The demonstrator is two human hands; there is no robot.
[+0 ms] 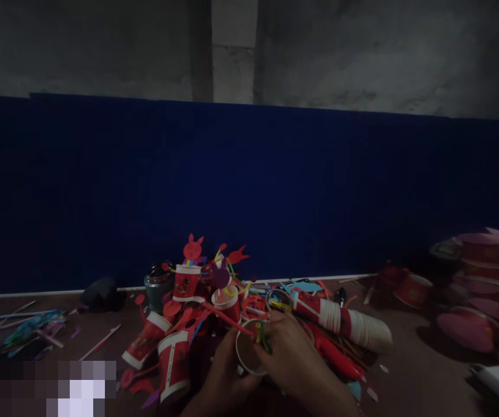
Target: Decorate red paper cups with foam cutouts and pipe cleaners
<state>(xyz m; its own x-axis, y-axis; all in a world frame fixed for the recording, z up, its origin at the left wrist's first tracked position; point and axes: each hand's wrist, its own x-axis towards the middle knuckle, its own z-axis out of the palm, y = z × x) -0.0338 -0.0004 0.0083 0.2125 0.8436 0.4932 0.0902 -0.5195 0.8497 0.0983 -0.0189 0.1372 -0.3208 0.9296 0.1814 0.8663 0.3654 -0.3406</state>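
My left hand (223, 370) is closed around the side of a paper cup (248, 354), its white-rimmed mouth turned up toward me. Over that cup's rim reaches my right hand (292, 350), fingers pinched on a small yellow-and-green piece (263, 337); its exact kind is unclear. A red strip (223, 315) runs from the cup's mouth toward the upper left. Just beyond stands another red-and-white paper cup (226, 301) with coloured strips in it. Left of my hands, a red printed cup (173, 362) leans among paper cut-outs.
A stack of nested paper cups (362, 329) lies to the right, near a red glue-gun-like tool (338, 356). A dark jar (157, 289) stands at the back left. Pink-topped cups (484, 278) are piled at far right. A blue panel (249, 185) borders the table behind.
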